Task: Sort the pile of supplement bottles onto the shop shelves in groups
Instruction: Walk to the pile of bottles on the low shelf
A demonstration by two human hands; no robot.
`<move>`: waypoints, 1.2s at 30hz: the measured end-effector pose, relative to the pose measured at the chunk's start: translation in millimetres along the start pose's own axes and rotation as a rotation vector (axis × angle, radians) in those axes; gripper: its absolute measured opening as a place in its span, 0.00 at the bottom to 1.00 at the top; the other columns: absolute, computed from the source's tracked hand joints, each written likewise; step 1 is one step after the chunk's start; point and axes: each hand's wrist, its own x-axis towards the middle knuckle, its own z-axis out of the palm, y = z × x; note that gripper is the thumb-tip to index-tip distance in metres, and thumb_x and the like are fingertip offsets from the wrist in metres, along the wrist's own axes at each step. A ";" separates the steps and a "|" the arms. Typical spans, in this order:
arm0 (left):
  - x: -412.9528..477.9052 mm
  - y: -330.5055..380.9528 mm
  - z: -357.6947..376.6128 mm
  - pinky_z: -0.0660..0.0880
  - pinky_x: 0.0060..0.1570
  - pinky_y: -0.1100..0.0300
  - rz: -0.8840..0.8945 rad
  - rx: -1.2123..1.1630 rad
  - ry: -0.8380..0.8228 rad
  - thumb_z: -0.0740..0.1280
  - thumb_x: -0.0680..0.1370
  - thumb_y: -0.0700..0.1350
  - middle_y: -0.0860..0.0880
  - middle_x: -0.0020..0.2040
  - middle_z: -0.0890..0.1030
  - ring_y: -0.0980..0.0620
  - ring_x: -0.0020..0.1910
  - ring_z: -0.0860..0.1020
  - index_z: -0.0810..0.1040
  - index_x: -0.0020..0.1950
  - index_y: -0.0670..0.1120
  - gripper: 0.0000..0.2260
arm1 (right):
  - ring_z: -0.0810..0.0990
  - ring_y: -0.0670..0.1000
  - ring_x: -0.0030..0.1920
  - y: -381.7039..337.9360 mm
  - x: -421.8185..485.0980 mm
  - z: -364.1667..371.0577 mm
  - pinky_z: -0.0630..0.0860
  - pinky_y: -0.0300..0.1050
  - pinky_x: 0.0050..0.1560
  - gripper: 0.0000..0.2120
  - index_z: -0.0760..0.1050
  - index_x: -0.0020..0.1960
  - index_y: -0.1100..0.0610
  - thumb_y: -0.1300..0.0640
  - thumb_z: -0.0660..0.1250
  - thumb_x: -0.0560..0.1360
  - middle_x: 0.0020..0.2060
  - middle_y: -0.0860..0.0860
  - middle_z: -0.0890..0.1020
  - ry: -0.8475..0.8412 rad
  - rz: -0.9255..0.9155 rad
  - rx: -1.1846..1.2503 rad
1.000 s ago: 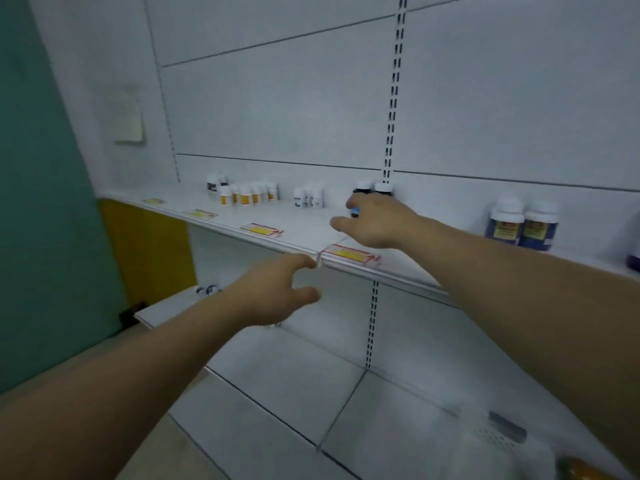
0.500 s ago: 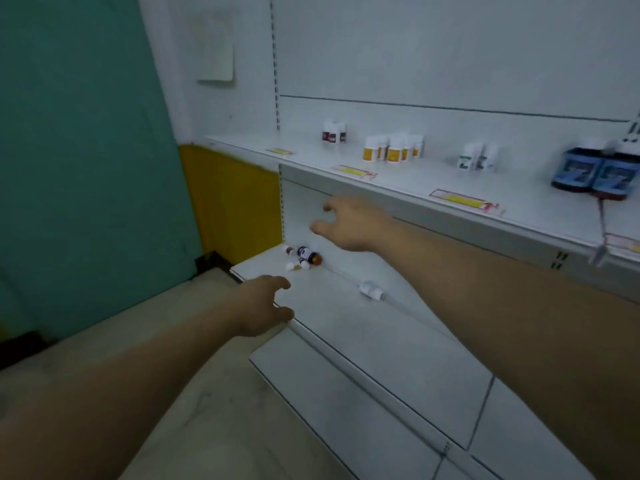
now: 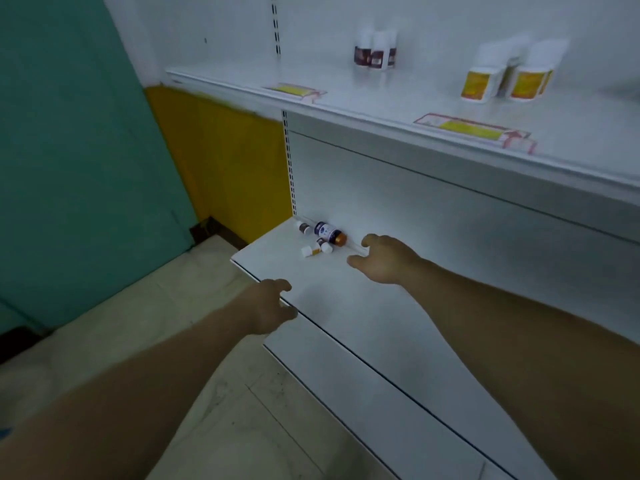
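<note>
A small pile of bottles lies on its side at the left end of the lower white shelf point(image 3: 346, 306): a larger amber bottle with a dark label point(image 3: 329, 232), a small brown one point(image 3: 303, 227) and two tiny white-capped ones point(image 3: 317, 248). My right hand point(image 3: 384, 259) hovers just right of the pile, fingers loosely spread, holding nothing. My left hand point(image 3: 270, 308) is at the shelf's front edge, fingers loosely curled and empty. On the upper shelf point(image 3: 398, 105) stand dark-labelled white bottles point(image 3: 375, 55) and yellow-labelled white bottles point(image 3: 505, 79).
Yellow price tags point(image 3: 294, 89) sit along the upper shelf's front edge. A teal wall and a yellow panel point(image 3: 221, 157) close off the left. Pale floor tiles point(image 3: 207, 393) lie below the shelf unit.
My view has swung left and down from the upper shelf to the lower one. My right hand left the blue bottles and dropped toward the pile; my left hand came to the lower shelf's edge.
</note>
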 end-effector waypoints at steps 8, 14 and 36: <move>138.0 -47.2 -18.3 0.67 0.66 0.55 -0.016 -0.034 -0.049 0.66 0.77 0.53 0.45 0.73 0.65 0.46 0.68 0.68 0.64 0.73 0.47 0.27 | 0.73 0.58 0.64 -13.3 121.3 47.7 0.71 0.48 0.60 0.31 0.60 0.74 0.56 0.45 0.65 0.77 0.66 0.57 0.72 -0.048 0.066 0.082; 252.4 -80.0 -15.1 0.67 0.66 0.55 0.093 -0.068 -0.079 0.68 0.76 0.51 0.45 0.72 0.67 0.45 0.67 0.69 0.63 0.74 0.46 0.28 | 0.73 0.57 0.64 -27.5 197.4 101.8 0.69 0.45 0.58 0.29 0.60 0.73 0.58 0.50 0.66 0.77 0.65 0.57 0.73 -0.009 0.181 0.149; 380.6 -108.5 35.4 0.66 0.62 0.59 0.288 -0.437 0.009 0.66 0.78 0.44 0.43 0.64 0.76 0.45 0.62 0.74 0.74 0.66 0.41 0.17 | 0.75 0.57 0.56 -31.2 282.9 195.4 0.73 0.48 0.57 0.18 0.66 0.68 0.51 0.54 0.60 0.79 0.59 0.55 0.76 0.238 0.444 0.187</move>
